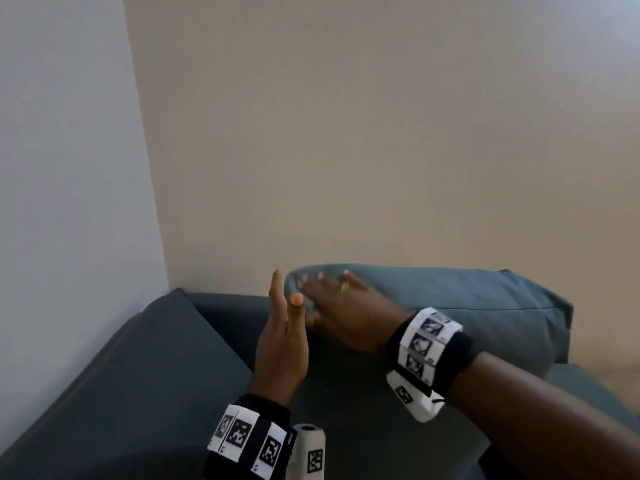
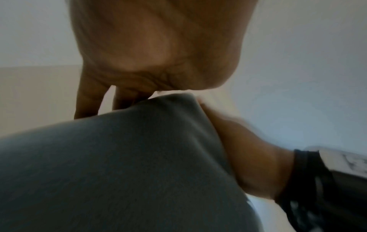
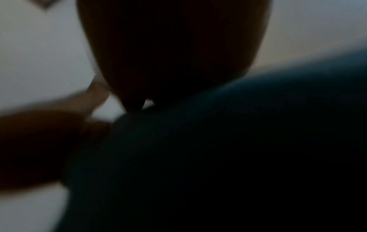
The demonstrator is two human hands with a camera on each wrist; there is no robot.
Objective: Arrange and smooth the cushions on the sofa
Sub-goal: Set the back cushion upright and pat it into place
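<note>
A blue-grey back cushion (image 1: 467, 306) leans against the wall at the back of the sofa. My right hand (image 1: 332, 306) lies flat on its left end with fingers spread and blurred. My left hand (image 1: 282, 327) stands edge-up with straight fingers just off that same end, holding nothing. In the left wrist view my left palm (image 2: 158, 47) hovers over the cushion's corner (image 2: 119, 157), with the right hand (image 2: 248, 149) pressed on its far side. The right wrist view is dark: the right hand (image 3: 174, 47) rests on the cushion (image 3: 218, 157).
The sofa's padded armrest (image 1: 145, 358) runs along the left beside a white wall. The seat (image 1: 346, 427) lies below my hands. A beige wall rises right behind the cushion. A strip of light floor (image 1: 609, 375) shows at the far right.
</note>
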